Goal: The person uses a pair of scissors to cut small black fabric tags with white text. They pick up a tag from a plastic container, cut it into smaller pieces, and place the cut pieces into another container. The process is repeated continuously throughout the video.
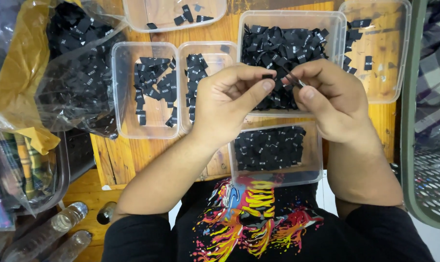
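Small black woven fabric labels [280,77] are pinched between both hands, left hand [227,104] and right hand [334,99] with fingertips closed on them, above the full clear plastic container [339,29].

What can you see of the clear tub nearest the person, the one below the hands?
The clear tub is a rectangular, thin, see-through plastic container with rounded corners and no lid. It sits upright at the near edge of the wooden table, overhanging it towards the person's black shirt. A flat, dense layer of small black fabric labels covers its left part. Neither hand touches it.
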